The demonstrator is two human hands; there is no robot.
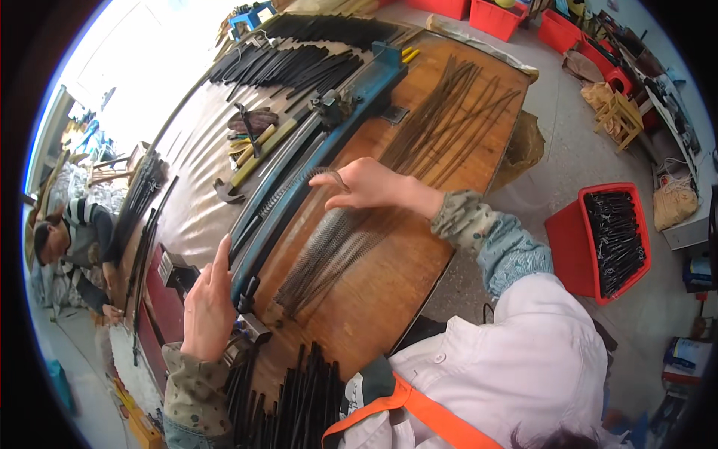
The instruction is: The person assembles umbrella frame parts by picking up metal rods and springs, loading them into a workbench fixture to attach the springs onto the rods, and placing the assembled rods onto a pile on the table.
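A blue metal rail fixture [271, 238] runs diagonally over the wooden table. Along its channel lies a thin metal coil spring [283, 196], its lower end meeting a black tube [245, 236]. My right hand [365, 184] is closed on the spring's upper end, which bends up over the rail. My left hand [208, 308] is beside the rail's near end, fingers stretched upward close to the black tube; whether it touches the tube is unclear. A bundle of loose springs [318, 258] lies right of the rail.
Thin brown rods [441, 112] and black tubes [288, 67] lie farther back. A hammer [243, 173] and gloves [258, 120] are left of the rail. Black tubes [299, 396] stand nearby. A red bin [572, 239] holds black parts. Another person [78, 239] works at left.
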